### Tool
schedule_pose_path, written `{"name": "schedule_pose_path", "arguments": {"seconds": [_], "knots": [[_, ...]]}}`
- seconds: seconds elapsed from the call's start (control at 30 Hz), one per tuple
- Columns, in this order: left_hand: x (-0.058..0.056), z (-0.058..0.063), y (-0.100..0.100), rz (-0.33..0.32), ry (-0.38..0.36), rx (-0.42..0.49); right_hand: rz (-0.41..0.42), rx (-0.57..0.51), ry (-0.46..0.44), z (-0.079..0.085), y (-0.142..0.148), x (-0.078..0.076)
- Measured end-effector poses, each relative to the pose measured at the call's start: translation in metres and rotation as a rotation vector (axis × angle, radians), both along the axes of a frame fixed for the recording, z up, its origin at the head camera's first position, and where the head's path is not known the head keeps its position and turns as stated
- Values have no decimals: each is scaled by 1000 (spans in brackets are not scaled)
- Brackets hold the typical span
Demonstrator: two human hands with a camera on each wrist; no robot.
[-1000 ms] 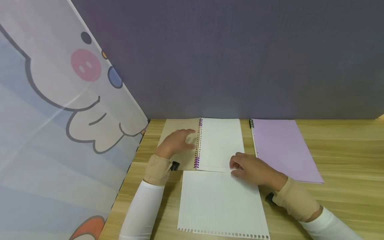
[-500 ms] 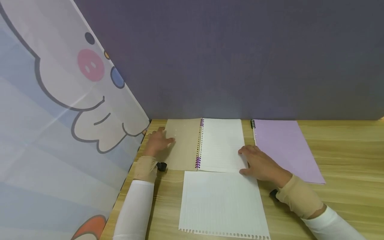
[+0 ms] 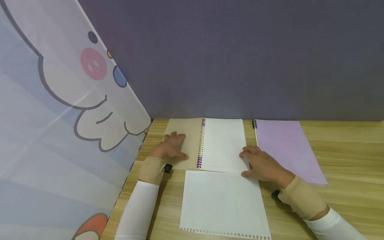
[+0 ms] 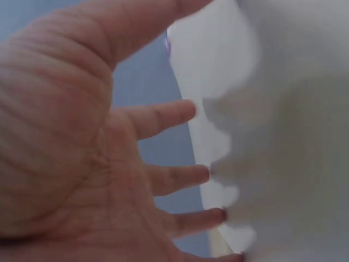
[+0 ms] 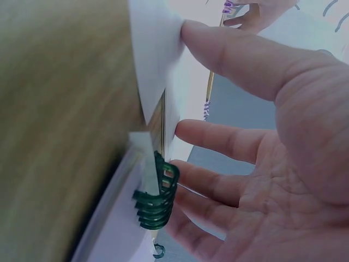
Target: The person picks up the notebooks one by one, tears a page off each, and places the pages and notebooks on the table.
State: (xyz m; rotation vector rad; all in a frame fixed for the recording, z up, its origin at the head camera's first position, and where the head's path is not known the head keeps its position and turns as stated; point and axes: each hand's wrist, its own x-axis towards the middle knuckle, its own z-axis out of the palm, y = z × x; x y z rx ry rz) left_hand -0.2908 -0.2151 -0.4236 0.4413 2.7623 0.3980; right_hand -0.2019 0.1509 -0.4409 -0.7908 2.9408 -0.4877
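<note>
A spiral notebook lies open, its beige inner cover (image 3: 191, 146) on the left and a lined white page (image 3: 223, 143) on the right, joined by purple coils (image 3: 199, 162). My left hand (image 3: 170, 146) spreads its fingers over the cover; in the left wrist view the extended fingertips (image 4: 188, 109) meet the pale surface. My right hand (image 3: 264, 165) rests its fingertips at the page's right edge, with its thumb by the top right corner of a loose lined sheet (image 3: 223, 203). That sheet has a torn, perforated edge facing me. Neither hand grips anything.
To the right lies a purple-covered notebook (image 3: 289, 150) with dark green coils (image 5: 155, 202), close to my right hand. A dark grey panel (image 3: 228, 60) stands behind the wooden table (image 3: 354, 160). A cartoon-printed cloth (image 3: 60, 140) hangs at the left.
My left hand first moved left to the cover's outer edge, then came back right over the cover. My right hand shifted slightly right and its fingers loosened at the page's edge.
</note>
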Motion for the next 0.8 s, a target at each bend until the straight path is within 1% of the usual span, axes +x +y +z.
{"name": "schedule_pose_path", "arguments": {"seconds": [0.07, 0.17, 0.23, 0.37, 0.57, 0.7, 0.8], "knots": [[7, 2, 10, -39, -14, -22, 4, -1, 3, 0, 0, 0], [16, 1, 21, -102, -14, -63, -1, -1, 4, 1, -1, 1], [20, 0, 25, -141, -17, -59, -6, -1, 3, 2, -1, 2], [27, -3, 27, -214, 10, -38, -13, -4, 10, 3, 0, 2], [31, -7, 23, -301, 134, -4, -21, -10, 8, 2, 0, 3], [35, -9, 21, -323, 208, 13, -25, -8, 9, 1, -1, 4], [38, -9, 21, -323, 251, 14, -24, -6, 16, 1, -1, 4]]}}
